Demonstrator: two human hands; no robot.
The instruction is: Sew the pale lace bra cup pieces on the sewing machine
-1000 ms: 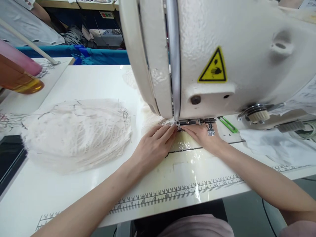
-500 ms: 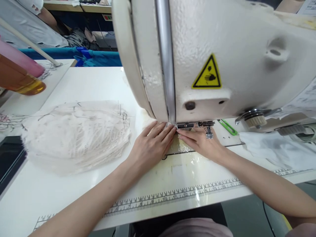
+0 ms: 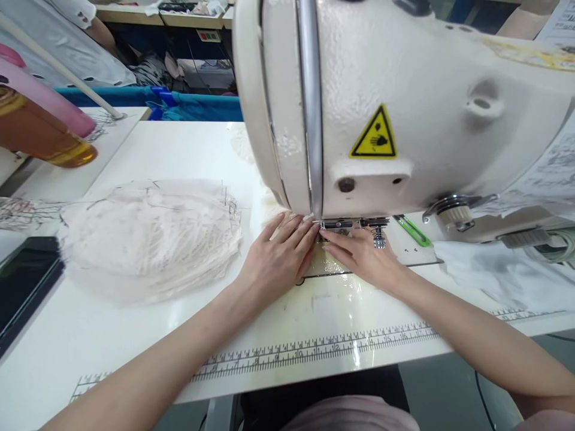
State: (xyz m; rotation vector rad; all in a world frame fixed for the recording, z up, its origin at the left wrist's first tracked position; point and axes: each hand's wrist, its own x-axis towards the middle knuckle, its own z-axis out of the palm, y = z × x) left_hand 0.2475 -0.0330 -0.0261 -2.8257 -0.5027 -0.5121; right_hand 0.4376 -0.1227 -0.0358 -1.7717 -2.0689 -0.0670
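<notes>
One sewing machine (image 3: 426, 120) overhangs pale lace (image 3: 265, 206); left hand (image 3: 276, 257) fanned flat, right hand's (image 3: 375, 257) grip impossible to tell. Best guide it lightly, evenly.

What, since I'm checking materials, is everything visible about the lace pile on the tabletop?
The lace pile is pale, sheer and patterned, apparently thin fabric in several layers. Its edges look uneven. Roughly oval, it lies on the white tabletop, left of the left hand, which doesn't touch it. Dark loose threads cross its far side and right end.
</notes>
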